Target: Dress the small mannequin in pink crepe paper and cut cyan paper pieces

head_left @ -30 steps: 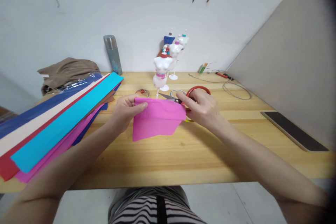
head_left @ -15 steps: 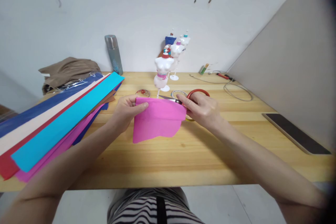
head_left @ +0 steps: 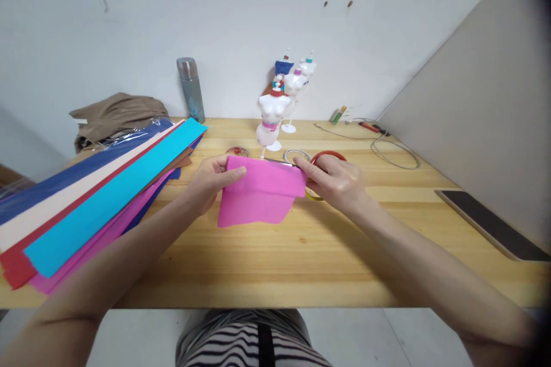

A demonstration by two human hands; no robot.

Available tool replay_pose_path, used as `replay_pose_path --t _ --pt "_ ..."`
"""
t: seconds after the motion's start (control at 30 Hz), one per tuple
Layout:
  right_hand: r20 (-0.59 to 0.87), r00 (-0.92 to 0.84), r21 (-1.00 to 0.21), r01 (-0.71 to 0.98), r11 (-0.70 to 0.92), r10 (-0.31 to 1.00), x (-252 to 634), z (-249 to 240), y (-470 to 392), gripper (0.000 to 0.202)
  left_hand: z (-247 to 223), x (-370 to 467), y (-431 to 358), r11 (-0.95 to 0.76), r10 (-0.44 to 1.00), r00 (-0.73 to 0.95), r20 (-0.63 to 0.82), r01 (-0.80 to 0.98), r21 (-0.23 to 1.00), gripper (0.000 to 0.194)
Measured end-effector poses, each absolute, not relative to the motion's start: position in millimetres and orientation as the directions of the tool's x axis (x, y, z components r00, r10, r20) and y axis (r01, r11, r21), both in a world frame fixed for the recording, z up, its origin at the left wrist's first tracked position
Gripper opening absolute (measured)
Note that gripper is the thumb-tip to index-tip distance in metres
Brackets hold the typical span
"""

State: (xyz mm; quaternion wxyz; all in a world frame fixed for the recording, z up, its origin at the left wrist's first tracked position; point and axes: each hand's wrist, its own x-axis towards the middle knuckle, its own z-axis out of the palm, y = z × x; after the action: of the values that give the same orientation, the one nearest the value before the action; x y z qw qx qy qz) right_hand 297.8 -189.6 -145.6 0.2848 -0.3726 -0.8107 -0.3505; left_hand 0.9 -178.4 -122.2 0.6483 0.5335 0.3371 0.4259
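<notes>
A folded piece of pink crepe paper (head_left: 258, 195) hangs upright above the table. My left hand (head_left: 213, 180) pinches its upper left corner, thumb on the near side. My right hand (head_left: 338, 180) grips scissors with red handles (head_left: 331, 155); its thumb and fingertips are also at the paper's upper right corner. The scissors' blades lie behind the paper's top edge, mostly hidden. Just behind stands a small white mannequin (head_left: 274, 106) with a pink band round its waist and a red one at its neck.
Strips of coloured crepe paper (head_left: 116, 195) lie at left beside brown cloth (head_left: 120, 112). A flask (head_left: 191, 89) and more mannequins (head_left: 297, 83) stand by the wall. Tape rolls (head_left: 297, 156), a cable (head_left: 394, 149) and a phone (head_left: 491, 223) lie on the table (head_left: 301, 264).
The pink paper's top edge has risen slightly and now covers more of the scissors' blades. Both hands keep their holds. The whole view has shifted a little.
</notes>
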Motion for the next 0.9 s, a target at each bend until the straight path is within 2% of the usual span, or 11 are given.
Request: replay_pose_path --t 0.2,0.47,0.67,0.9 --pt "0.749 -0.606 0.452 0.763 0.462 0.267 295.2 -141.7 -191.3 0.021 -123.5 6.6 -180.7 0.132 0.924 0.378 -0.052 -0.190 0.973 0.041" --pt "0.724 -0.575 0.366 0.789 0.494 0.381 293.5 -143.6 -193.1 0.022 -127.2 10.2 -181.8 0.146 0.946 0.315 -0.080 -0.191 0.971 0.033" --pt "0.730 -0.560 0.392 0.813 0.431 0.392 289.8 -143.9 -193.8 0.018 -126.8 12.7 -184.9 0.155 0.944 0.321 -0.081 -0.213 0.965 0.034" --pt "0.753 -0.536 0.333 0.810 0.482 0.382 288.8 -144.8 -197.2 0.017 -126.7 15.4 -186.6 0.152 0.945 0.318 -0.072 -0.235 0.960 0.035"
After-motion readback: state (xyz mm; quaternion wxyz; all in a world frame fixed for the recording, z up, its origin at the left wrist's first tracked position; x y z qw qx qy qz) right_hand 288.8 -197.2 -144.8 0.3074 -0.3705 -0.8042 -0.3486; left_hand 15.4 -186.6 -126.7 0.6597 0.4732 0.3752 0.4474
